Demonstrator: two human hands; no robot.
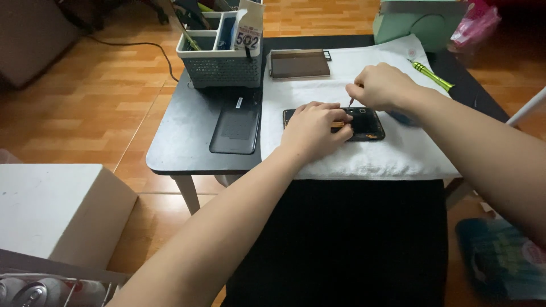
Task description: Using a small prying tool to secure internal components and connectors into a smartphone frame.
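An opened black phone (pixel 367 125) lies on a white towel (pixel 364 153) spread over a small black table (pixel 187 136). My left hand (pixel 311 129) rests flat on the phone's left half and holds it down. My right hand (pixel 382 86) hovers just above the phone's top edge, fingers pinched on a thin metal tool (pixel 351 103) whose tip points down at the phone's inside. A small orange part shows under my left fingertips.
A dark back cover (pixel 236 131) lies left of the towel. A grey basket (pixel 220 54) of tools stands at the back left, a flat dark tray (pixel 299 63) beside it. A green screwdriver (pixel 432 75) lies at the right, a mint box (pixel 418 20) behind.
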